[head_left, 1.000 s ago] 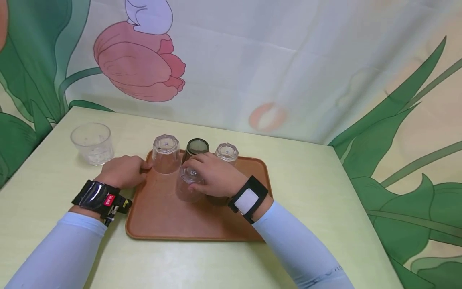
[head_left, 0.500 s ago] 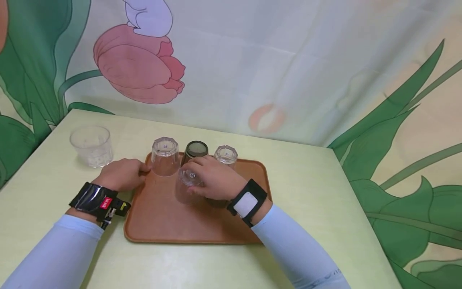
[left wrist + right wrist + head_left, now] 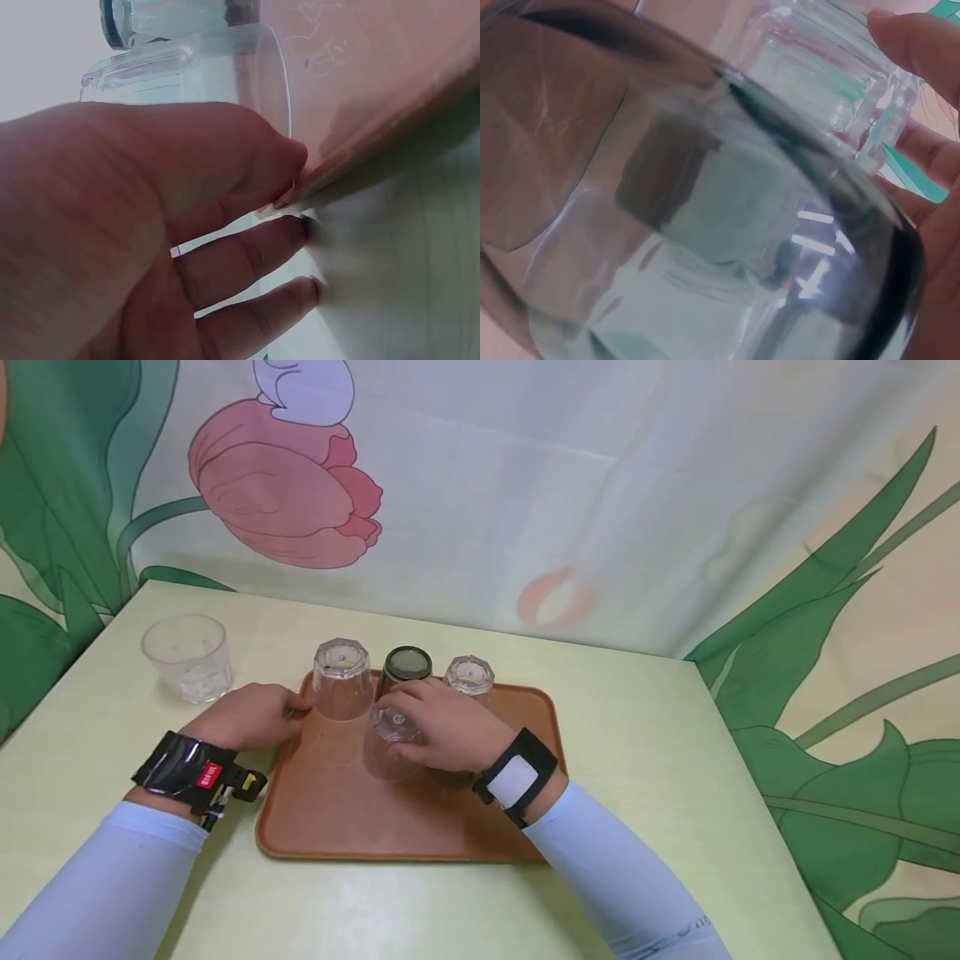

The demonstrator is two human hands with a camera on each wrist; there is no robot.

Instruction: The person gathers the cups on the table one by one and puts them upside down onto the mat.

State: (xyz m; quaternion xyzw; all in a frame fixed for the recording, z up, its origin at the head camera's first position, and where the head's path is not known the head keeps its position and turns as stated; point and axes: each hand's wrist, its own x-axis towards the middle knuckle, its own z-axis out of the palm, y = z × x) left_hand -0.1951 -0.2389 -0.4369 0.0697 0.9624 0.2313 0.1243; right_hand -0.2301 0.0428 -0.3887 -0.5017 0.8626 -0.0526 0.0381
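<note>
My right hand [image 3: 450, 725] grips an upside-down clear drinking glass [image 3: 386, 760] standing on the brown tray [image 3: 360, 827]. In the right wrist view, thumb and fingers reach to both sides of that clear glass [image 3: 810, 82], and a dark tinted glass [image 3: 697, 180] fills the foreground. Under my right palm this tinted glass [image 3: 452, 777] is mostly hidden. At the tray's left rim, my left hand [image 3: 251, 714] pinches the edge, thumb [image 3: 277, 161] on top. Beside it sits an upside-down clear glass [image 3: 342, 689]; the left wrist view shows its rim [image 3: 283, 82] close to the thumb.
Along the tray's back edge stand a dark tinted glass [image 3: 407, 665] and another clear glass [image 3: 470, 675], both upside down. A larger clear glass [image 3: 191, 660] stands upright on the pale table [image 3: 630, 743], left of the tray. A printed curtain [image 3: 450, 485] hangs behind.
My left wrist has shifted slightly left while its fingertips stay at the tray rim. The right hand keeps its grip on the clear glass, and the glasses stand as before.
</note>
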